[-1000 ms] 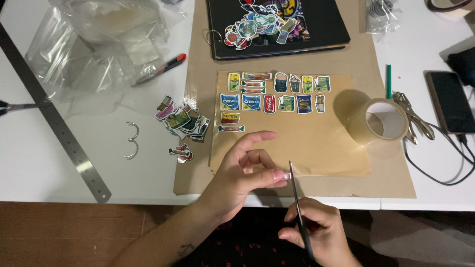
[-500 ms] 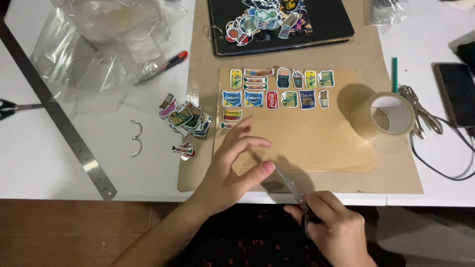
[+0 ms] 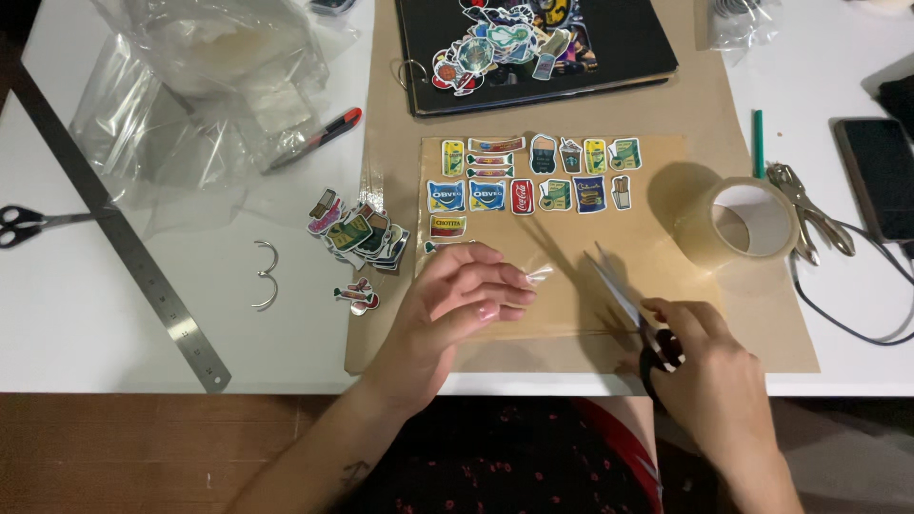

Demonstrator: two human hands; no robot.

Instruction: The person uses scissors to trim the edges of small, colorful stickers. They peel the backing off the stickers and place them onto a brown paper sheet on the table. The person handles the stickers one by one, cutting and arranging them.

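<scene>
My left hand [image 3: 462, 305] rests on a brown paper sheet [image 3: 657, 286], fingers curled, pinching a small piece of clear tape [image 3: 539, 276] at its fingertips. My right hand [image 3: 714, 381] grips scissors [image 3: 619, 290] at the sheet's near edge. The blades point up and left, a little apart from the left fingertips. Rows of small colourful stickers [image 3: 533, 181] lie on the sheet just beyond my left hand. A roll of clear tape [image 3: 738, 224] stands on the sheet to the right.
A loose pile of stickers [image 3: 357, 233] and two metal rings [image 3: 265, 276] lie left of the sheet. Further left are a steel ruler [image 3: 124, 247], black scissors [image 3: 29, 224], a utility knife [image 3: 319, 138] and plastic bags [image 3: 200, 86]. A black binder [image 3: 609, 57] sits behind. At right lie a green pen [image 3: 759, 143], a metal tool [image 3: 809, 205] and a phone [image 3: 881, 176].
The scissors stood upright against my left fingertips. They have since swung to the right and tilted, away from my left hand, which has curled its fingers around the tape piece.
</scene>
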